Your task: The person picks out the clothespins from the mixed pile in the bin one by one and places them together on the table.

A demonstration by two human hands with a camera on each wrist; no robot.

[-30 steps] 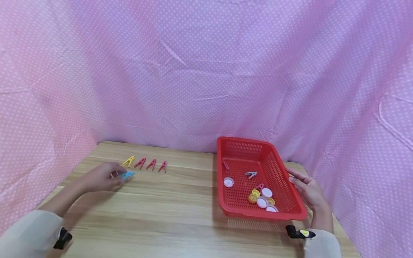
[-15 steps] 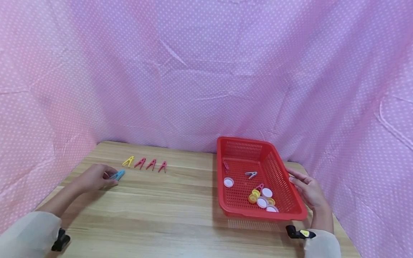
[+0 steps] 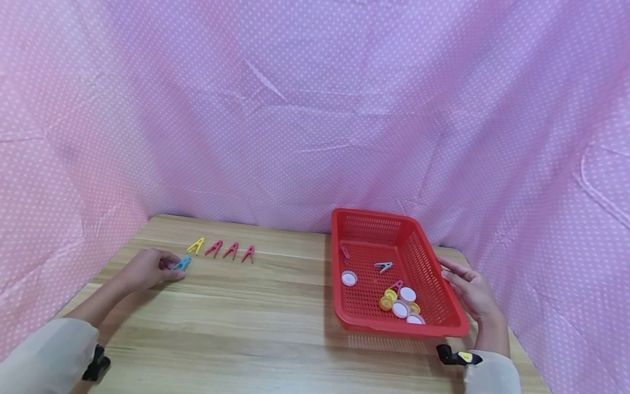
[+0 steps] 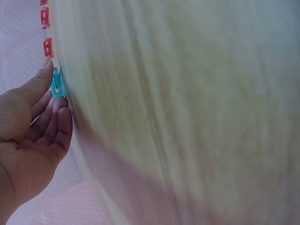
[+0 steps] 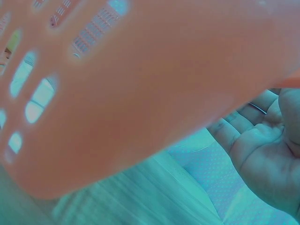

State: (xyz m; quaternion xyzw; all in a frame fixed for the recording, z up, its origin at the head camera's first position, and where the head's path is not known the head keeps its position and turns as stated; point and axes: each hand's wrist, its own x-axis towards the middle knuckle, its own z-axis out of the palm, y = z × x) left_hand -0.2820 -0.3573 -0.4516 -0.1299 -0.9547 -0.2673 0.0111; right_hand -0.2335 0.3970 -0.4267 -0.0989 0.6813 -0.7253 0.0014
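Blue clothespin (image 3: 183,262), one: at the wooden table's (image 3: 236,328) ten o'clock; we see it pinched between thumb and fingers of the left hand (image 3: 149,270). Yellow clothespin (image 3: 199,244), one: at one o'clock from the blue. Pink clothespins (image 3: 234,248), three: in a row, two to three o'clock. Red basket (image 3: 394,328), one: at three o'clock; right hand (image 3: 471,290) touching its right rim, finger curl we cannot tell. Inside we count a grey clothespin (image 3: 384,266), two further pink clothespins (image 3: 346,253), white caps (image 3: 400,310) and yellow caps (image 3: 386,303), mostly towards five o'clock. Dotted pink cloth (image 3: 315,137): twelve o'clock, behind.
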